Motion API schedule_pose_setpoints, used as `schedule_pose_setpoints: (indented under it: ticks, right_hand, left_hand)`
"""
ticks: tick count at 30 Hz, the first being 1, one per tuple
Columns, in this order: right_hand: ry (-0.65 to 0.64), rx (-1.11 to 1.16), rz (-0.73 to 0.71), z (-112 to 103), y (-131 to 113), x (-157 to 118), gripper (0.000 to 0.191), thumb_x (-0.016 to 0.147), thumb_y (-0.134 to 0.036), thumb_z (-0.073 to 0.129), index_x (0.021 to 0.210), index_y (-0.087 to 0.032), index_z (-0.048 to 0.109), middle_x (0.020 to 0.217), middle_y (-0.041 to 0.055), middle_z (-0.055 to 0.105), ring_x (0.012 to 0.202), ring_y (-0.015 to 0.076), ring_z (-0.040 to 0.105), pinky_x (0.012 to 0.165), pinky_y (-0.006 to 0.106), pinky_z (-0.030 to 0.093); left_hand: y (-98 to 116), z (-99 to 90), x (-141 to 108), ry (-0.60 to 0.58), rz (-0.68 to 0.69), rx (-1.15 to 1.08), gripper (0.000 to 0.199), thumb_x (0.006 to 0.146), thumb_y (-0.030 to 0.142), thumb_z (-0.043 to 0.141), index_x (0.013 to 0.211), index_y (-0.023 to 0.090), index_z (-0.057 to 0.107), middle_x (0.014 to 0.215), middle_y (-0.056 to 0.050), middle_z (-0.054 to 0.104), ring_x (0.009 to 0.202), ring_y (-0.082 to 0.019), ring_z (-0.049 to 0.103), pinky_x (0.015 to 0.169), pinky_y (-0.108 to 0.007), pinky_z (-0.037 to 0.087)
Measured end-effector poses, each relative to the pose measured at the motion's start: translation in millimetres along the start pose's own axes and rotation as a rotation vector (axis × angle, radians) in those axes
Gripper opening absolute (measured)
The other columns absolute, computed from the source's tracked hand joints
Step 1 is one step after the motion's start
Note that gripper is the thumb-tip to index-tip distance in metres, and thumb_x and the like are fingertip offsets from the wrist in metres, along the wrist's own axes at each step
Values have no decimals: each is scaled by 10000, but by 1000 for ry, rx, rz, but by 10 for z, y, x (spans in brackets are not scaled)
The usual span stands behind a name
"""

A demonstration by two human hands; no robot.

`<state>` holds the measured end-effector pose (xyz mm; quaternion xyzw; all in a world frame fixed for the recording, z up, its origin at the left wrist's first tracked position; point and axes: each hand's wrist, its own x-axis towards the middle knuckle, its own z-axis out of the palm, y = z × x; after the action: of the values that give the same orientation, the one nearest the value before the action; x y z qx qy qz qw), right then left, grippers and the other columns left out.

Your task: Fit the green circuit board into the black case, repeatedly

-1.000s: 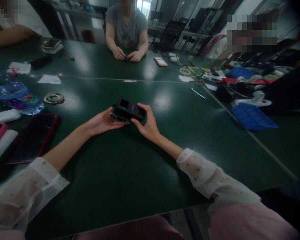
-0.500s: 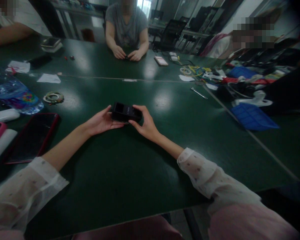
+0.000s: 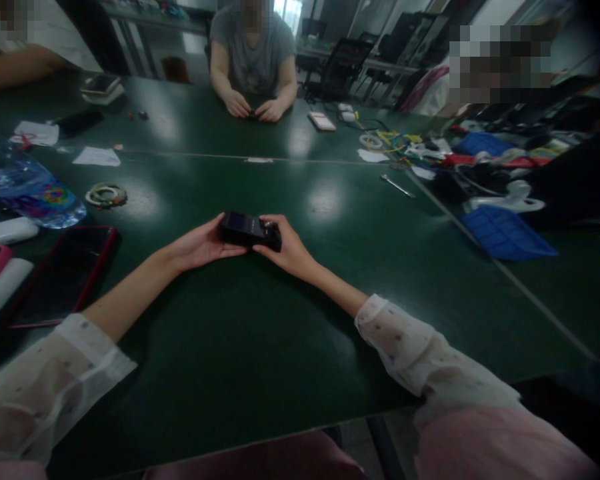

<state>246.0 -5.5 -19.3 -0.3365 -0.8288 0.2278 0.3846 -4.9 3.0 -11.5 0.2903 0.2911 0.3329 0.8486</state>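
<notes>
Now your left hand [image 3: 203,248] and right hand [image 3: 293,247] curl round a black device [image 3: 245,230], seemingly closed up, remainder unclear, inside table's [image 3: 240,347] near edge.

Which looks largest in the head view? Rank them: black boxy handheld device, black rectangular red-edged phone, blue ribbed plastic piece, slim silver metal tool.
1. Black rectangular red-edged phone
2. Blue ribbed plastic piece
3. Black boxy handheld device
4. Slim silver metal tool
</notes>
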Motion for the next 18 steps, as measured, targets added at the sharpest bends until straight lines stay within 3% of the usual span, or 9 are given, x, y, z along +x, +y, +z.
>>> schedule_pose_setpoints:
  ticks: [18]
  right_hand:
    - [-10,101,27,-2,31,2,581,864,-399,740,1339,-258,437,1330,113,572,1228,303,583,1059,510,478]
  left_hand:
    - [-7,-3,8,2,11,19,566,1055,451,420,1547,176,370,1315,-163,683,1205,-278,672,1138,-469,427]
